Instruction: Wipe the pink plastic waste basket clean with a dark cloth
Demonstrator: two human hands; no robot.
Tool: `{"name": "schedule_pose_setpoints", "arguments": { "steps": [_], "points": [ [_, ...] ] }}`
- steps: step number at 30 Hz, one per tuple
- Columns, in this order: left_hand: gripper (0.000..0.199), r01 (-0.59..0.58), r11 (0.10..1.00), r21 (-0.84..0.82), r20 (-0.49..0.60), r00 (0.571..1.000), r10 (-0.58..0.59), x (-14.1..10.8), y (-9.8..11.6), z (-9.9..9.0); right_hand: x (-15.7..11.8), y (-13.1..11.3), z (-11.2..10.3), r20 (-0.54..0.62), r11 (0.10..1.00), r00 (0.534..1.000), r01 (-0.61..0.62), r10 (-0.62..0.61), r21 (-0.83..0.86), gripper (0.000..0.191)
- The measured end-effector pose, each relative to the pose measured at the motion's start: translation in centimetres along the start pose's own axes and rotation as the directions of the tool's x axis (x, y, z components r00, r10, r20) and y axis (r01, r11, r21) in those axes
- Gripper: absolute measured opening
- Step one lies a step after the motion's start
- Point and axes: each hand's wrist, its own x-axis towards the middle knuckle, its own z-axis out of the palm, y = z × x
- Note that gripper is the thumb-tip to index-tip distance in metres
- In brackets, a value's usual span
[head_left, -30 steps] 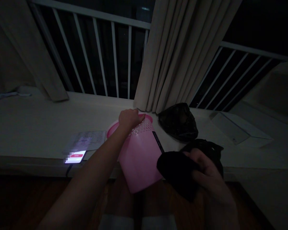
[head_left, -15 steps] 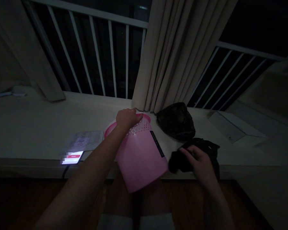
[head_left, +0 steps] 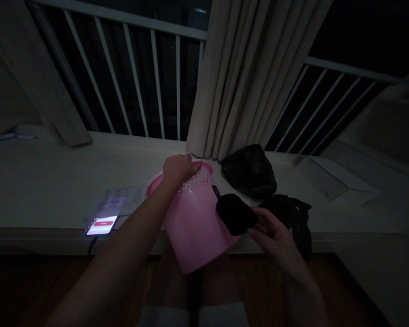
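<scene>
A pink wastebasket (head_left: 197, 227) leans tilted at the ledge's front edge, its open end away from me and its base over my legs. My left hand (head_left: 179, 170) is closed on its rim, beside the honeycomb holes. In my right hand (head_left: 271, 231), pinched between thumb and fingers, is a black cloth (head_left: 236, 214), apparently folded. The cloth overlaps the basket's right side; whether it touches is hard to tell. Past my right hand lies a crumpled black plastic bag (head_left: 295, 211), and a fuller black bag (head_left: 248, 171) sits behind it.
On the white ledge (head_left: 61, 181), a lit phone (head_left: 102, 225) with a cable lies near the front edge, beside printed papers (head_left: 122, 200). A white box (head_left: 337, 181) stands at the right. Behind are a beige curtain (head_left: 238, 81) and white railings (head_left: 153, 81).
My right hand has moved slightly left, bringing the black cloth from beside the wastebasket to over its right side. My left hand and the wastebasket stay put.
</scene>
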Motion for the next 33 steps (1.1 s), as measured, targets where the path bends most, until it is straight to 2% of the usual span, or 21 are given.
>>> {"name": "schedule_pose_setpoints", "arguments": {
  "steps": [6, 11, 15, 21, 27, 33],
  "points": [
    [0.072, 0.01, 1.0, -0.001, 0.029, 1.0, -0.01, 0.0, -0.1, 0.0, 0.6, -0.9, 1.3, -0.078, 1.0, 0.997, 0.01, -0.011, -0.013, 0.035],
    [0.07, 0.011, 1.0, -0.017, 0.041, 0.999, -0.01, 0.0, -0.1, -0.1, 0.8, -0.6, 1.6, -0.135, 0.999, 0.991, -0.004, 0.009, 0.04, 0.04],
    [0.072, 0.008, 1.0, -0.004, 0.024, 1.0, -0.008, 0.0, -0.1, 0.1, 0.8, -0.2, 1.7, -0.139, 0.998, 0.989, 0.06, -0.054, 0.037, 0.041],
    [0.07, 0.005, 1.0, 0.004, 0.021, 1.0, -0.005, 0.1, -0.1, 0.1, 0.9, 0.0, 1.7, -0.184, 0.993, 0.976, 0.113, -0.118, -0.037, 0.028],
    [0.072, 0.003, 1.0, -0.002, 0.01, 1.0, -0.003, 0.1, -0.1, 0.1, 1.0, 0.4, 1.9, -0.193, 0.994, 0.977, 0.077, -0.092, -0.08, 0.027],
    [0.073, 0.011, 1.0, -0.015, 0.014, 1.0, -0.011, 0.2, -0.2, 0.3, 1.2, 0.6, 2.0, -0.202, 0.999, 0.979, 0.022, -0.027, -0.026, 0.028]
  ]
}}
